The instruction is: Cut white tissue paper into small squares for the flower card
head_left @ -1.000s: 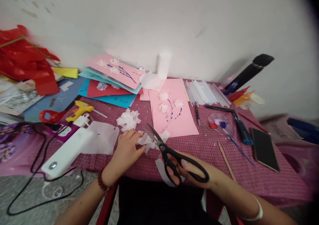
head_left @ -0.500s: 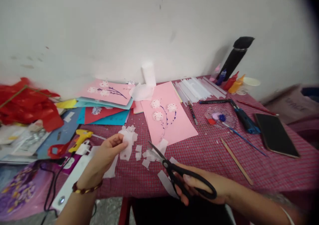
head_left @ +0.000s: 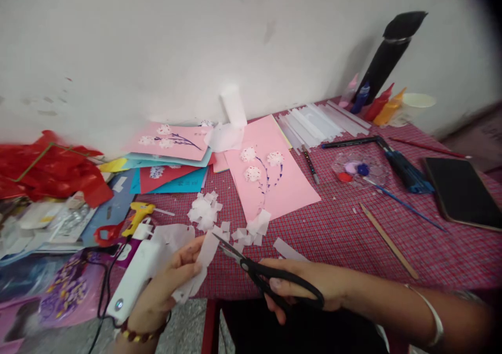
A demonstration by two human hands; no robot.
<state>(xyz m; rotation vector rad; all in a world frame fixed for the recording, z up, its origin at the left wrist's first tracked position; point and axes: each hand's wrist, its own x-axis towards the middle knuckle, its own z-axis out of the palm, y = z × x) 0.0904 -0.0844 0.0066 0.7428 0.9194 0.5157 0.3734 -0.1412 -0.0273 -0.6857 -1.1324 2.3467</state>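
My right hand [head_left: 309, 288] grips black scissors [head_left: 254, 267], blades slightly apart and pointing left. My left hand [head_left: 167, 288] pinches a strip of white tissue paper [head_left: 202, 265] near the table's front edge; the blade tips touch the strip. Small white paper squares [head_left: 239, 235] and a heap of them [head_left: 204, 210] lie just beyond on the red checked tablecloth [head_left: 337, 239]. A pink card with white paper flowers [head_left: 270, 173] lies behind them.
A yellow glue gun [head_left: 137, 215], a white power strip [head_left: 133, 281] and red scissors lie at the left. Coloured cards [head_left: 168, 160] are stacked by the wall. A paint palette [head_left: 355, 168], brushes, a wooden stick [head_left: 388, 239], a black tablet [head_left: 463, 192] and bottles sit at the right.
My left hand lifted a paper strip from the table and drew it toward me. The scissors swung left to meet the strip. The view shifted slightly.
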